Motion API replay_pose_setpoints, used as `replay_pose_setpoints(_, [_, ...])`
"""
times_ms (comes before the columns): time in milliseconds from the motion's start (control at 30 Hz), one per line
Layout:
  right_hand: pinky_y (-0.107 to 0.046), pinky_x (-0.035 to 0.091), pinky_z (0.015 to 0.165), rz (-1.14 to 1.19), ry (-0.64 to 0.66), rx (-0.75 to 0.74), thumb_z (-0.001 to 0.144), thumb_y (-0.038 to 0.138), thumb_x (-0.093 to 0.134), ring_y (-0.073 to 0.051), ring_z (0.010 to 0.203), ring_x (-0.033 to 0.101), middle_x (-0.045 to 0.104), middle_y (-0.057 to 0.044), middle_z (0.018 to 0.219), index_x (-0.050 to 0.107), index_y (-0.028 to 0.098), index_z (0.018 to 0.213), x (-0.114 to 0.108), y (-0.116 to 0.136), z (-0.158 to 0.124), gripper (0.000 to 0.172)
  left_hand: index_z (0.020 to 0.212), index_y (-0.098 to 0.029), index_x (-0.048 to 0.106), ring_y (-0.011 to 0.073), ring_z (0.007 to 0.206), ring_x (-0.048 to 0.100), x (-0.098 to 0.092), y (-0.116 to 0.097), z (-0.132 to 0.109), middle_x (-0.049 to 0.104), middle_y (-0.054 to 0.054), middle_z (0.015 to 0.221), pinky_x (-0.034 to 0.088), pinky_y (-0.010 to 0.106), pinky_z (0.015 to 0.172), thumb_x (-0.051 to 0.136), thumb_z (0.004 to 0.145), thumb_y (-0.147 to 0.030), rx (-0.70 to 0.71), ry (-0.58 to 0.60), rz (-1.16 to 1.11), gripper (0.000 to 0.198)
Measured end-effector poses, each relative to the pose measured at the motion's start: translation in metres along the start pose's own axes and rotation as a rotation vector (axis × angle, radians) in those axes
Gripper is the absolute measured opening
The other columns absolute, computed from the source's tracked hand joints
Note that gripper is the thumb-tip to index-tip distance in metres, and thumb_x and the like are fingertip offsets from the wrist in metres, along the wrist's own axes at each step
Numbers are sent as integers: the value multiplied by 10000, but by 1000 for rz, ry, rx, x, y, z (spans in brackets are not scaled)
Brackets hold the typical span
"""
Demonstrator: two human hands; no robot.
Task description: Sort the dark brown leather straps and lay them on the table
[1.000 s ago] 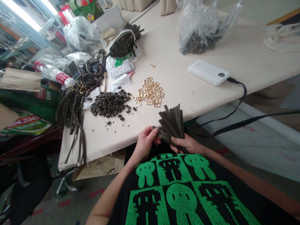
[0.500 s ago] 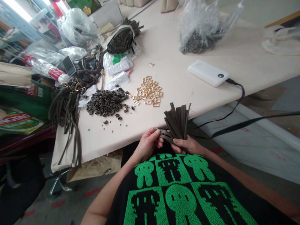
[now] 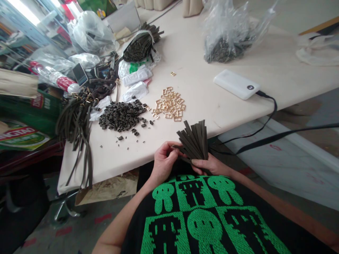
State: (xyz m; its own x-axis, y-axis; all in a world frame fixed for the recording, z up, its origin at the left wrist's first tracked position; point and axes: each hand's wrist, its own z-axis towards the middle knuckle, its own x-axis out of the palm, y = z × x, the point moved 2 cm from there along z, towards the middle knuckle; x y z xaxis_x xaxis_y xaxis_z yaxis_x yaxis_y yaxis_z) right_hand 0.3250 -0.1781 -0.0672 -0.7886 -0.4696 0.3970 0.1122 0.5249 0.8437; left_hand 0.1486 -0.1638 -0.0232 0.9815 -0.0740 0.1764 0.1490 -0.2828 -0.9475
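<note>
Dark olive-brown strips (image 3: pixel 194 139) fan out toward the far side from my right hand (image 3: pixel 210 165), which clamps their near ends under the thumb. My left hand (image 3: pixel 163 160) pinches at the fan's left side, thumb against fingers; whether on one strip or several I cannot tell. I judge this bunch only partly gone through, since most of it sits in my right grip. I see no buckle on it; the gold buckles (image 3: pixel 171 102) lie loose farther off, with dark loops (image 3: pixel 120 115) heaped to their left.

Both hands are on the near side of the pale table's (image 3: pixel 196 98) edge, so a forward move should rise over it. Room lies between the buckles and the white power bank (image 3: pixel 235 84); its black cable (image 3: pixel 274 104) crosses the edge at right and could snag a wide swing.
</note>
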Motion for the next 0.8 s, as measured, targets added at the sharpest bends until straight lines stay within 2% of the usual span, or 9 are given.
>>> replay_pose_setpoints(67, [-195,276,382,-65,13,7,858,543,629,-66,412,385,473,36,497,599,146,661,0,1,1,445,881,-183,654,137,742,640,1,-1,0,665,10,811,502,278,743,657,821,-273,13,33,-22,109])
replay_pose_setpoints(133, [-203,276,387,-122,26,7,862,563,613,-68,412,380,459,31,486,544,158,564,-1,3,2,508,792,-176,627,120,729,604,1,0,2,642,2,797,483,252,718,705,791,-289,9,32,-19,138])
replay_pose_setpoints(300, [-210,307,410,-199,57,-21,863,587,604,-81,434,403,491,23,502,560,163,572,-2,0,5,516,780,-190,559,78,627,502,-1,6,8,565,-50,721,412,201,609,788,716,-318,-41,-52,-54,269])
replay_pose_setpoints(500, [-215,298,416,-198,62,-14,854,611,606,-79,441,399,509,10,518,574,155,581,-2,0,4,532,724,-179,535,78,633,499,-1,11,8,555,-50,689,405,199,627,740,758,-328,-108,-25,-132,255])
replay_pose_setpoints(567, [-213,284,413,-121,30,-14,846,613,619,-76,446,403,533,4,546,602,144,644,-2,1,1,511,725,-179,522,76,610,498,0,15,6,562,-47,680,405,198,606,711,782,-339,-155,-17,-207,254])
replay_pose_setpoints(667, [-202,275,403,48,-13,-19,808,604,675,-74,438,411,560,22,578,642,144,931,-2,1,-5,477,741,-179,515,70,533,490,2,20,3,557,-53,621,391,195,544,705,783,-349,-211,2,-255,258])
replay_pose_setpoints(733, [-196,272,400,116,-25,-14,796,581,703,-74,432,412,563,39,584,591,155,1132,-3,0,-8,554,755,-178,514,67,501,494,4,23,2,560,-55,603,384,191,518,712,776,-353,-237,14,-256,265])
replay_pose_setpoints(800, [-195,268,400,128,-36,-10,802,562,709,-73,432,412,561,43,583,550,152,1212,-4,-2,-10,602,767,-177,507,65,496,507,5,25,1,572,-54,614,388,186,513,715,774,-354,-250,23,-260,273])
